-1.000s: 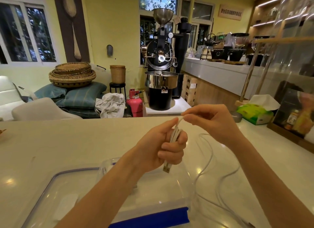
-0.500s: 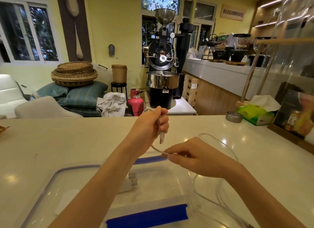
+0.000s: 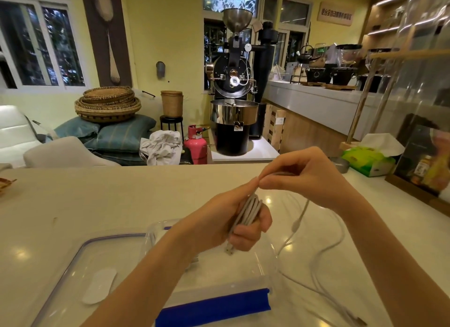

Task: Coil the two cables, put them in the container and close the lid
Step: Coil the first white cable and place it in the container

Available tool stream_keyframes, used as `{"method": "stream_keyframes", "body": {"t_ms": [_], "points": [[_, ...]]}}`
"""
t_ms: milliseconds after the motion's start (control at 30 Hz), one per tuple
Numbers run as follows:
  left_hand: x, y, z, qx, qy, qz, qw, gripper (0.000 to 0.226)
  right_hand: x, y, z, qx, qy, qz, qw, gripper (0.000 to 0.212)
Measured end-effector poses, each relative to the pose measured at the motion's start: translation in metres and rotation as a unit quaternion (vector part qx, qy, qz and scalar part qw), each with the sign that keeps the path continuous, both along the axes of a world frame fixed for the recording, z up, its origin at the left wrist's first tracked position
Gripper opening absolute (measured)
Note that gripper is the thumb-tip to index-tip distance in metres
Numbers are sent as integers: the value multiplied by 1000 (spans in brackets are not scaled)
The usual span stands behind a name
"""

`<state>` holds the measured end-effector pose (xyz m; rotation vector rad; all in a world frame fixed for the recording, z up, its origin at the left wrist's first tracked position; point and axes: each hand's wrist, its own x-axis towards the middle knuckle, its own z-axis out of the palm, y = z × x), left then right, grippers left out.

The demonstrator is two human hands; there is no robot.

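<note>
Since half a second back, right hand had come up from low center to upper right of the left hand, laying another loop onto the bundle. Left hand fingers were curled tight round the coiled white cable, several passes stacked, long axis running from upper right down to lower left, plug tip poking out below the fist. Right hand fingers were pinched on the strand at the top of the coil, touching the left thumb.

Loose tail dropped from the right hand, ran down and right across the table to a connector at the lower right corner. So remaining slack lay right of the coil; right hand nearer it, likely keeps feeding.

Clear container sat directly beneath the left fist, open; something white inside, mostly hidden by the forearm. Lid lay flat to its left, not on. Blue latch at bottom center.
</note>
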<state>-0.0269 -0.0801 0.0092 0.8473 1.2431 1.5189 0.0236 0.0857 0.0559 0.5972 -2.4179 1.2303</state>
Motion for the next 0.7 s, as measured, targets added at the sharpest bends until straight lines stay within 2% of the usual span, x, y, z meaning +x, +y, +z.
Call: {"method": "stream_keyframes", "body": {"t_ms": [100, 200, 367, 433, 467, 567, 700], "points": [[3, -2, 2, 99, -86, -83, 988, 54, -6, 2, -11, -77, -28, -2, 997, 15], [0, -3, 10, 193, -163, -141, 957, 44, -8, -2, -20, -124, -76, 5, 989, 17], [-14, -5, 13, 302, -279, -127, 903, 46, -6, -18, -33, -112, -147, 4, 983, 19], [-19, -4, 13, 322, -288, -67, 900, 49, -4, -26, -40, -105, -186, 14, 977, 19], [-21, -3, 13, 320, -274, -5, 907, 49, -2, -30, -42, -103, -214, 22, 971, 19], [-24, 2, 14, 278, -184, 203, 921, 54, 3, -39, -44, -81, -333, 59, 938, 20], [-23, 4, 12, 200, -66, 318, 925, 48, 11, -42, -38, -3, -429, 116, 896, 25]]}}
